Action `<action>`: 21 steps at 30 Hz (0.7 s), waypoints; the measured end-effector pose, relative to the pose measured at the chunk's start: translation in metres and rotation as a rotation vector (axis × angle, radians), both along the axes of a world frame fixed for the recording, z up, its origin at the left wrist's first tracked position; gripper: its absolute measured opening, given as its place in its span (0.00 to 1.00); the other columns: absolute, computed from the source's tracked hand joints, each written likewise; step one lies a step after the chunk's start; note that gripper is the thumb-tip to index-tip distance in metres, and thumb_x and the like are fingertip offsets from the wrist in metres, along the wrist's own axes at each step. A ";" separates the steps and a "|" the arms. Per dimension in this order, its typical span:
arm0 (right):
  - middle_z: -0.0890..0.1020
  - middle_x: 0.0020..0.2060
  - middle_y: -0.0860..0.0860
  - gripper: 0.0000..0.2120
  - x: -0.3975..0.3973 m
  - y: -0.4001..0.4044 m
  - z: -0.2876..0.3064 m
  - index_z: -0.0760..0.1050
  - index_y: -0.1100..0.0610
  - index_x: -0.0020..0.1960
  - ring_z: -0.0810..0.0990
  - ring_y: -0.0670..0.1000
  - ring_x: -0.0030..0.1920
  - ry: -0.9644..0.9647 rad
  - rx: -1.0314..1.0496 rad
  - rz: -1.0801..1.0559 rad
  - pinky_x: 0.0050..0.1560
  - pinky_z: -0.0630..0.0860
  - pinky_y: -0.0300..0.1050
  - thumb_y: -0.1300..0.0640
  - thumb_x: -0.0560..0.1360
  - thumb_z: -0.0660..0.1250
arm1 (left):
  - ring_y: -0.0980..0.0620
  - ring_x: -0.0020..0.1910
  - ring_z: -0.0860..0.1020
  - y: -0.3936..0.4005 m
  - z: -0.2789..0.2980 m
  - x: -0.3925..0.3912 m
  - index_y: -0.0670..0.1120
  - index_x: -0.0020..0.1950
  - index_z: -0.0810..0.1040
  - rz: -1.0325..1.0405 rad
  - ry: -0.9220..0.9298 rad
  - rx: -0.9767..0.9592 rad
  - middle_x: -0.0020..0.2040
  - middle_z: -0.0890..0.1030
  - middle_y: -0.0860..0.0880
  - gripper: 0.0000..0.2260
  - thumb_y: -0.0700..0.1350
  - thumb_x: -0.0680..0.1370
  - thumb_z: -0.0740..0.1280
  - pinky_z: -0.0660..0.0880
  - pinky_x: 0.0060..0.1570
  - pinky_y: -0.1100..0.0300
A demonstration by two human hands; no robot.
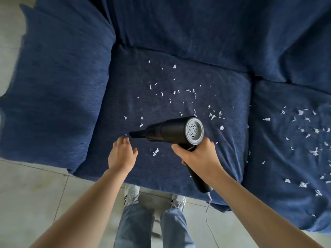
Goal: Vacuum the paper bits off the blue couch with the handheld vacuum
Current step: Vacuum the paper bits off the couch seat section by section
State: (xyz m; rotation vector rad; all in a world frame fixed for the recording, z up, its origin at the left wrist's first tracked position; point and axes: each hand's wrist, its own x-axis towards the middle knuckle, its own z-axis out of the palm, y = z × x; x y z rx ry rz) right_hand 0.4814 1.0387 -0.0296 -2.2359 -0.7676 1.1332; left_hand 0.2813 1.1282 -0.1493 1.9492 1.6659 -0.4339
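Blue couch [179,42]: fills most of my view from above; armrest on the left, two seat cushions, backrest across the top.
Middle cushion [125,104]: I see the work happening here; both hands are over its front half.
Right cushion [268,176]: denser scatter of white scraps, well apart from either hand.
Floor [35,190]: pale tiles in front of the couch; I note jeans and white sneakers below the cushion edge.
Handheld vacuum [172,130]: black body, grey vented rear cap facing me, lying roughly level above the middle cushion, nozzle aimed left.
Right hand [197,154]: wrapped round the vacuum's handle just under the body; handle end sticks out below the wrist toward the cushion edge.
Cord [208,208]: thin white lead hanging from the handle end down to the floor.
Left hand [121,154]: holds nothing, fingers loosely bent, fingertips on or just above the fabric right beside the nozzle tip; I cannot tell whether they touch the fabric.
Nozzle [138,134]: narrow black tip, close to the cushion, just beside the left fingertips.
Paper bits [179,93]: small white shreds spread mostly behind and right of the vacuum; one clump [155,151] lies between the two hands.
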 end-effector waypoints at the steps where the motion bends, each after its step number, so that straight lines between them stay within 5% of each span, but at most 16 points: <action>1: 0.83 0.32 0.50 0.15 -0.002 0.003 -0.005 0.76 0.62 0.35 0.84 0.58 0.37 -0.009 -0.003 0.019 0.44 0.81 0.46 0.53 0.71 0.75 | 0.44 0.71 0.64 0.001 -0.010 -0.004 0.39 0.74 0.63 -0.009 0.015 0.011 0.74 0.64 0.43 0.27 0.51 0.79 0.65 0.72 0.60 0.51; 7: 0.83 0.28 0.57 0.14 -0.005 0.009 -0.027 0.78 0.62 0.34 0.80 0.47 0.26 0.046 -0.023 -0.038 0.37 0.77 0.39 0.53 0.71 0.75 | 0.43 0.77 0.54 -0.008 -0.061 -0.024 0.37 0.78 0.51 -0.117 0.141 -0.039 0.79 0.50 0.40 0.39 0.61 0.78 0.61 0.58 0.74 0.54; 11: 0.83 0.27 0.57 0.13 -0.009 0.006 -0.033 0.79 0.60 0.34 0.81 0.50 0.27 0.105 -0.005 -0.083 0.42 0.84 0.52 0.53 0.70 0.76 | 0.43 0.78 0.52 -0.017 -0.073 -0.032 0.36 0.78 0.49 -0.232 0.211 -0.013 0.79 0.47 0.38 0.40 0.61 0.78 0.61 0.58 0.74 0.55; 15: 0.83 0.29 0.56 0.14 -0.019 0.001 -0.023 0.78 0.61 0.36 0.83 0.55 0.34 -0.029 -0.009 -0.016 0.44 0.81 0.47 0.50 0.71 0.75 | 0.43 0.78 0.52 -0.020 -0.072 -0.037 0.36 0.78 0.48 -0.295 0.246 0.004 0.79 0.47 0.38 0.41 0.58 0.78 0.64 0.57 0.74 0.54; 21: 0.83 0.28 0.57 0.15 -0.007 -0.008 -0.015 0.78 0.62 0.36 0.83 0.57 0.34 -0.076 0.003 -0.087 0.45 0.82 0.52 0.52 0.71 0.75 | 0.43 0.78 0.52 -0.015 -0.071 -0.035 0.37 0.78 0.47 -0.332 0.270 -0.014 0.79 0.47 0.38 0.41 0.57 0.77 0.66 0.56 0.75 0.53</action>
